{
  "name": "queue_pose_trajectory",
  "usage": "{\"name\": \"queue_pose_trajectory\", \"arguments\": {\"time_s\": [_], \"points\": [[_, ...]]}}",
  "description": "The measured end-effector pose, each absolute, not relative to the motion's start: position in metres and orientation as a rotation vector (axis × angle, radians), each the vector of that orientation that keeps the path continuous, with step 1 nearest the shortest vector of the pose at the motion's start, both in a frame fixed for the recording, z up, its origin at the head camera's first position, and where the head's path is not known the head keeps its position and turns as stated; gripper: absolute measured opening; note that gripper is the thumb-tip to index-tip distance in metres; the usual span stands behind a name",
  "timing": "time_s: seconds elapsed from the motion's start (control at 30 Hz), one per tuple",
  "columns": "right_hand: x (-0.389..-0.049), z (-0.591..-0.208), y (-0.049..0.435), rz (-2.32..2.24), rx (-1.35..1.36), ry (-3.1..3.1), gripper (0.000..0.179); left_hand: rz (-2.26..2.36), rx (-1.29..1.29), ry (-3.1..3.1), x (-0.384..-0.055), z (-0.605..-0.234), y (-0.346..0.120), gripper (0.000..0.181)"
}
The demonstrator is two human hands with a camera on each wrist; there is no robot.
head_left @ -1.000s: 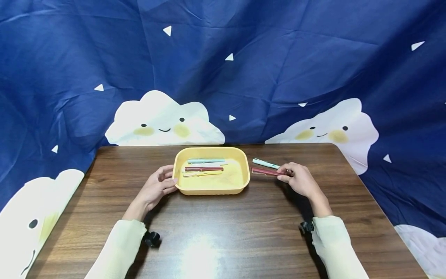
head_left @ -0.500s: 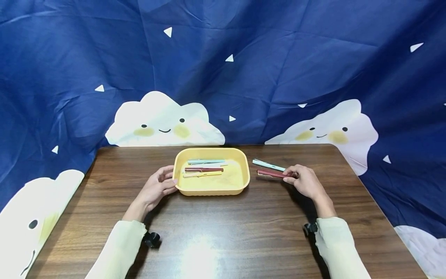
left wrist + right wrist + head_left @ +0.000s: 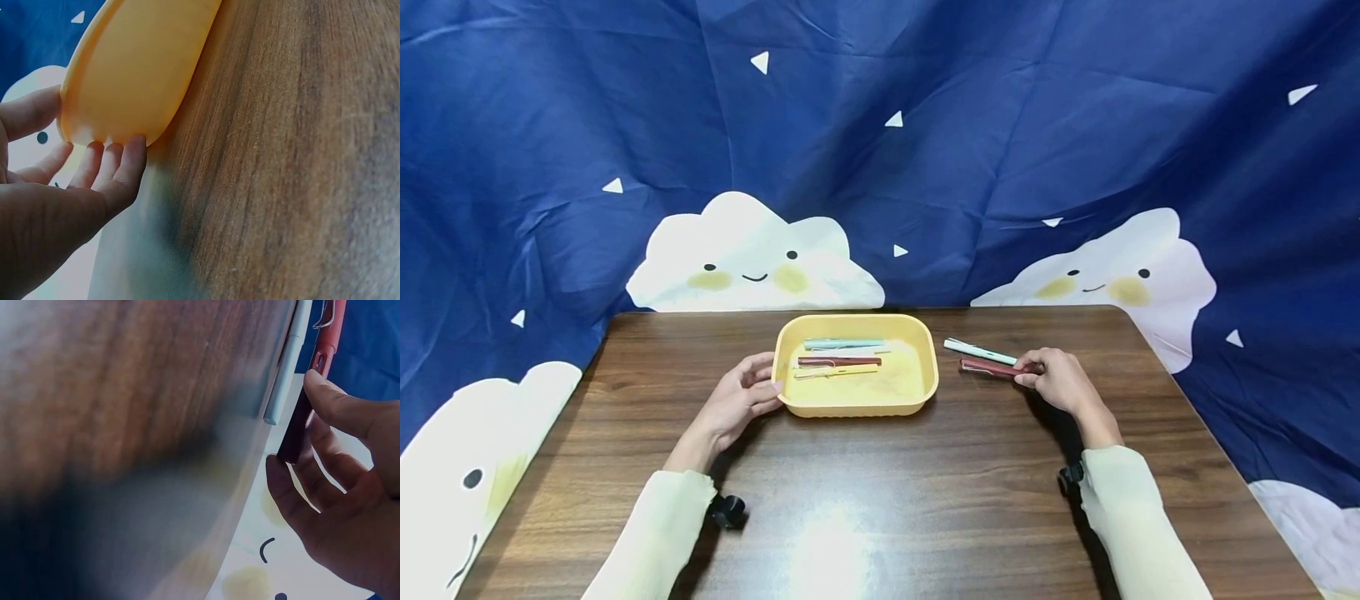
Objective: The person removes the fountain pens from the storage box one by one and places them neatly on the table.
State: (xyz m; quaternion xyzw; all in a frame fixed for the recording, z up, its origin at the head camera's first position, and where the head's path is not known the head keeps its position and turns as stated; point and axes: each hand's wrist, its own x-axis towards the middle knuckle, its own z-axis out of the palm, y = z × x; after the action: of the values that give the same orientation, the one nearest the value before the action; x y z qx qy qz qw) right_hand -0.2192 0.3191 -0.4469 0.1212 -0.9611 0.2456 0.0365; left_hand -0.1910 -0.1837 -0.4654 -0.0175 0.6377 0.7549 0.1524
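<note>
In the head view, my right hand (image 3: 1062,385) pinches a capped dark red pen (image 3: 988,367) by its right end. The right wrist view shows the thumb on the side of the red pen (image 3: 319,369) and a fingertip at its end. Just behind it lies a pale blue pen (image 3: 977,350) on the table, pointing the same way. My left hand (image 3: 737,402) holds the left end of a yellow tray (image 3: 853,411). In the left wrist view, thumb and fingertips bear against the outer wall of the tray (image 3: 137,62).
Inside the tray, a light blue pen (image 3: 844,343), a white pen (image 3: 850,352), a dark red pen (image 3: 838,362) and a yellow pen (image 3: 837,372) lie roughly parallel. The brown wooden table (image 3: 880,467) ends at a blue cloud-patterned cloth (image 3: 925,167) behind.
My right hand has shifted a little to the right with the dark red pen, drawing it farther from the tray. The left hand and tray have stayed put.
</note>
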Motion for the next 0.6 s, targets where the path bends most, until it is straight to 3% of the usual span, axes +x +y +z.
{"name": "queue_pose_trajectory", "arguments": {"time_s": [0.6], "points": [[-0.248, -0.454, 0.306, 0.744, 0.41, -2.978, 0.004, 2.158, -0.027, 1.84, -0.191, -0.463, -0.184, 0.062]]}}
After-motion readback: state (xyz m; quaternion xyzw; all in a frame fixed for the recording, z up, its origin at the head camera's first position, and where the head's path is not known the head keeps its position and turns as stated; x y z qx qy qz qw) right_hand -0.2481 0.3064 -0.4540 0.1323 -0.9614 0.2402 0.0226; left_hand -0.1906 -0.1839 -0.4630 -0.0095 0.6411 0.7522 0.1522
